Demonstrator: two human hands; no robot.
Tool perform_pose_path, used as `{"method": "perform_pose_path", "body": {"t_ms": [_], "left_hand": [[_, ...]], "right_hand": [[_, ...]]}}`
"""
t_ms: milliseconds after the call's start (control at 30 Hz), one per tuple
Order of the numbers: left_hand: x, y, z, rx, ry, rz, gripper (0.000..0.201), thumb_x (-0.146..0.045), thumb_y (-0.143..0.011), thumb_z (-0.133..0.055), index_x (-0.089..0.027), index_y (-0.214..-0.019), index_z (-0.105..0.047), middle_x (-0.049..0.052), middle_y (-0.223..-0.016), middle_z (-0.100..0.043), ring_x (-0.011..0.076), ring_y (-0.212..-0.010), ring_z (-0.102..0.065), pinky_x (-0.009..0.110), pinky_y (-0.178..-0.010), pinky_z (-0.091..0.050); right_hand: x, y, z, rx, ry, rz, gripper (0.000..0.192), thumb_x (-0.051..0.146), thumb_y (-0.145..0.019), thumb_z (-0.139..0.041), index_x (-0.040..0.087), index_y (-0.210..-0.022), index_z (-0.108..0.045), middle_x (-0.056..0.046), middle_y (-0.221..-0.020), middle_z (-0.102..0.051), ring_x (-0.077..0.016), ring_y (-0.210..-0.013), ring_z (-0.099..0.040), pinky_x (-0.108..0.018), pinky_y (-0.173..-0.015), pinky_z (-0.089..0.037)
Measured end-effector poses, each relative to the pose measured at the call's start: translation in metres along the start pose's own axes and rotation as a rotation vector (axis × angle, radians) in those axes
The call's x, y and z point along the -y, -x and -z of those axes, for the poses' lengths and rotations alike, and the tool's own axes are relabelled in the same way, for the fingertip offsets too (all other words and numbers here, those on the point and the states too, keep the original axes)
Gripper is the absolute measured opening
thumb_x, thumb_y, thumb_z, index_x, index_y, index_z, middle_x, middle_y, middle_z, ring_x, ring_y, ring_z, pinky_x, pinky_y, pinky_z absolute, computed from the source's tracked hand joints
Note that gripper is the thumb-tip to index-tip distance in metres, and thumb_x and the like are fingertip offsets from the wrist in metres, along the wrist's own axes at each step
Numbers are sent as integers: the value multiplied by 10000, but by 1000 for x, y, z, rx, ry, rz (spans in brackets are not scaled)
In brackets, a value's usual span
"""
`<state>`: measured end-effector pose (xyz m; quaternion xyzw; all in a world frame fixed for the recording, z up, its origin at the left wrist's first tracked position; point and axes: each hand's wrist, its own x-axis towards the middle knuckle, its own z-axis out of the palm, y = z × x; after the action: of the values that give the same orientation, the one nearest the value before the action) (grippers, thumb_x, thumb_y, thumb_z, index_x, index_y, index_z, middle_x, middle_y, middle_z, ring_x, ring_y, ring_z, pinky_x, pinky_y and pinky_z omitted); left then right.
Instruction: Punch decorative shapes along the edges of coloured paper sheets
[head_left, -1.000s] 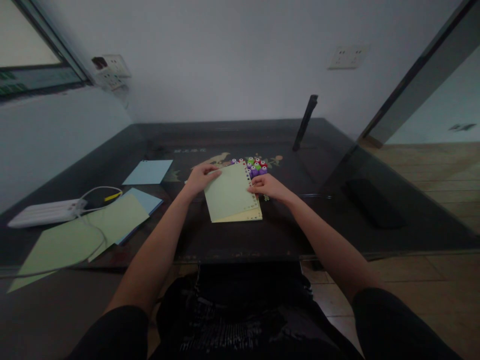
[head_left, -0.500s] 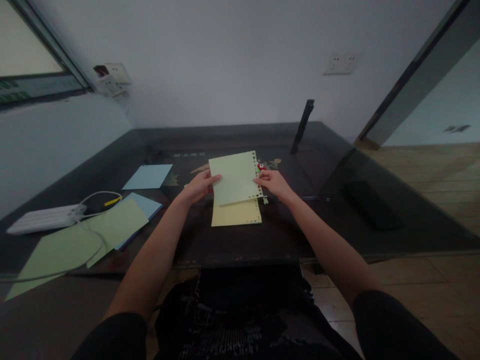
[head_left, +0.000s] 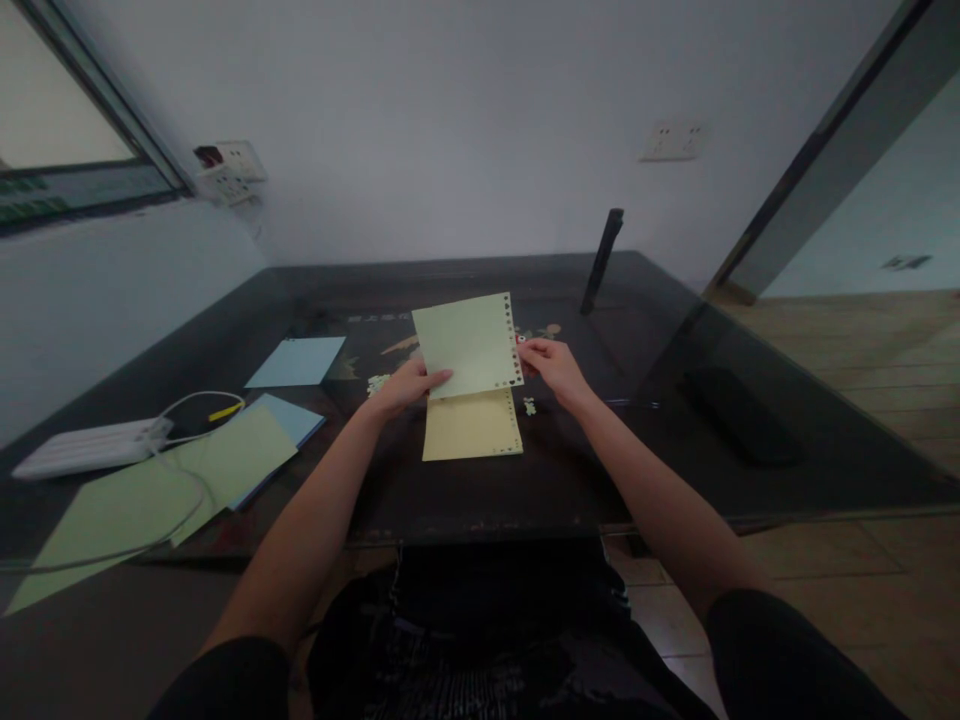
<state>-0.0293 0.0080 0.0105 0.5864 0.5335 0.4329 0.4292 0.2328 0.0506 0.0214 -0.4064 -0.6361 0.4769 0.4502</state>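
A pale green sheet of paper point(head_left: 465, 345) is held up at a tilt, with small shaped holes along its right edge and lower right corner. My left hand point(head_left: 409, 387) grips its lower left side, thumb on the front. At the punched right edge is my right hand point(head_left: 551, 365), fingers pinched together; whatever is between them is hidden. Just behind that edge a small red object point(head_left: 520, 339) peeks out, mostly covered. Below the raised sheet, a yellow sheet point(head_left: 472, 428) with similar holes lies on the dark table. Small pale paper cut-outs point(head_left: 530, 407) lie near the right hand.
On the left lie a light blue sheet point(head_left: 298, 360), green sheets point(head_left: 142, 500) and a white power strip point(head_left: 90, 445) with a cable across the paper. More cut-outs point(head_left: 377, 383) are beside my left hand. A black upright bar point(head_left: 602, 262) and a dark flat object point(head_left: 739, 415) are at right.
The green sheet has risen slightly, showing more of the yellow one. My right thumb has slid off the sheet's front to its edge. The left thumb reaches further over the sheet.
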Motion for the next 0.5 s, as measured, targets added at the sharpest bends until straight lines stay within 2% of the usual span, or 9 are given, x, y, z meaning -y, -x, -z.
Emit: {"method": "perform_pose_path", "body": {"t_ms": [67,167,300,500], "left_hand": [[5,-5,5,-13,8,12,247,-364,-718,-674,-127,-787,-694,90,-753,-705,171,-642,-617,263,-573,-460],[10,-11,9,-125,87,1,308,-406,-727,-655,-113,-821,-669,70,-708,-686,163,-592,-599,266,-558,-451],[8,-13,9,-232,198,-12,388,-431,-691,-677,-112,-909,-640,63,-761,-693,158,-582,-601,265,-551,-460],[7,-11,6,-192,181,-33,391,-447,-678,-682,-120,-889,-653,51,-744,-689,165,-626,-611,274,-596,-482]], "right_hand": [[0,-1,4,-26,-4,28,302,455,-791,-583,157,-787,-632,-23,-630,-639,-105,-535,-530,-241,-523,-397],[-1,-3,10,-82,1,61,356,495,-792,-561,148,-783,-641,-38,-631,-652,-105,-526,-530,-233,-507,-390],[-8,-8,18,-155,77,89,383,514,-782,-546,144,-761,-644,-45,-609,-650,-122,-509,-539,-245,-501,-404],[-16,-13,25,-194,196,123,358,489,-775,-527,152,-728,-638,-41,-581,-634,-151,-527,-560,-279,-558,-461]]}}
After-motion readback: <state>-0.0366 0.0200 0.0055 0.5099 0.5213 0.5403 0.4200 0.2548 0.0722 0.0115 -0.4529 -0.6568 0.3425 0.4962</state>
